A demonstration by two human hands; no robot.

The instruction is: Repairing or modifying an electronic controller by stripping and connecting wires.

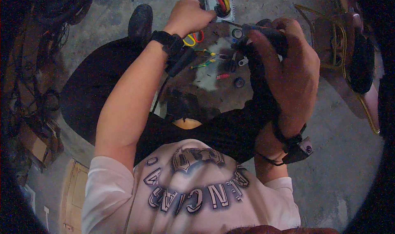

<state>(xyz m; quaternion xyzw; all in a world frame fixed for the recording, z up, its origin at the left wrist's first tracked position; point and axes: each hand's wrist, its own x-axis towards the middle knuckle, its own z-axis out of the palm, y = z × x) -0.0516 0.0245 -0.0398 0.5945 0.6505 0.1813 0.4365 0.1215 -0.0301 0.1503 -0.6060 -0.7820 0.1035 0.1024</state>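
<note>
At the top of the view is a pale, finned-edged metal unit with a bundle of red, yellow and black wires. My left hand is closed at its left edge, thumb pointing toward the wires. What lies under those fingers is partly hidden. On the right, my right hand is wrapped round a dark-handled screwdriver. Its thin shaft points left to the unit's lower edge. Whether the tip touches the unit, I cannot tell.
Between my legs lie scissors with yellow and orange handles, green-yellow pliers, a tape roll, a dark round roll and a small red piece. Cables and boxes crowd the left; a yellow-edged frame stands right.
</note>
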